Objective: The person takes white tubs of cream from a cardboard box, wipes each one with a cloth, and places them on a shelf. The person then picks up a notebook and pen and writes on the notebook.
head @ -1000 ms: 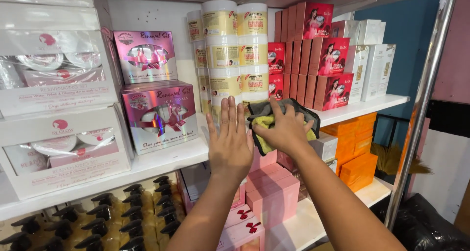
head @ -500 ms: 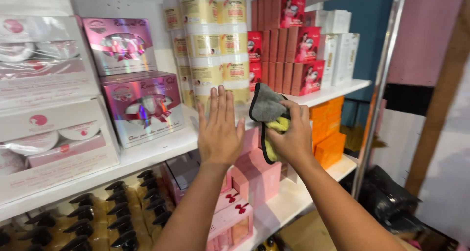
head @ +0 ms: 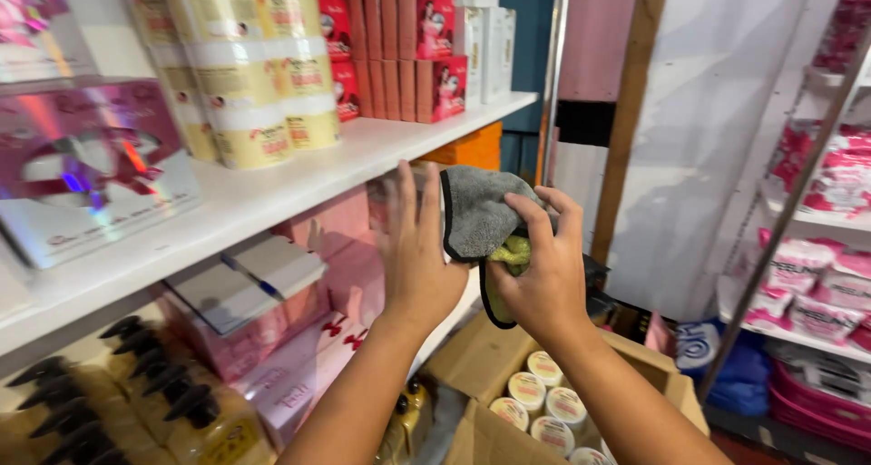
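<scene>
My right hand (head: pixel 542 270) grips a bunched grey cloth with a yellow-green underside (head: pixel 481 213), held in the air in front of the white shelf (head: pixel 272 188). My left hand (head: pixel 419 247) is flat with its fingers up and apart, just left of the cloth, holding nothing. It hovers before pink boxes (head: pixel 337 252) under the shelf board. Cream-coloured round tubs (head: pixel 249 75) stand stacked on the shelf above my left hand.
Red and white cartons (head: pixel 417 52) line the shelf's right end. A shiny pink gift box (head: pixel 86 170) sits at left. An open cardboard box of round jars (head: pixel 540 401) lies below my hands. Dark-capped bottles (head: pixel 118 392) fill the lower left. Another rack of pink packs (head: pixel 817 283) stands right.
The view has swung right and down. My hands came away from the shelf edge toward me, the right one still holding the cloth; the cardboard box of jars has come into view.
</scene>
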